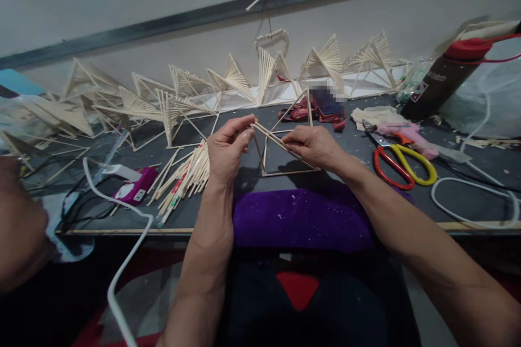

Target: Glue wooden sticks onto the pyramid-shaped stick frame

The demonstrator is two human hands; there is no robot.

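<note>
My left hand (228, 145) pinches the upper left end of thin wooden sticks (266, 134), which slope down to the right. Further along the same sticks, the fingers of my right hand (310, 144) are closed around them. These sticks lie across a small open wooden stick frame (291, 172) standing on the dark table. A purple cloth (301, 219) covers the table edge below the frame. Left of my left hand lies a heap of loose wooden sticks (185, 179), some in red and green wrapping. My fingers partly hide the frame and sticks.
Several finished twisted stick structures (234, 78) line the wall. On the right are scissors (393, 165), a pink glue gun (407, 133), a dark bottle (445, 78) and a white cable (442, 203). A magenta power adapter (136, 187) sits left, near another person's arm (20, 222).
</note>
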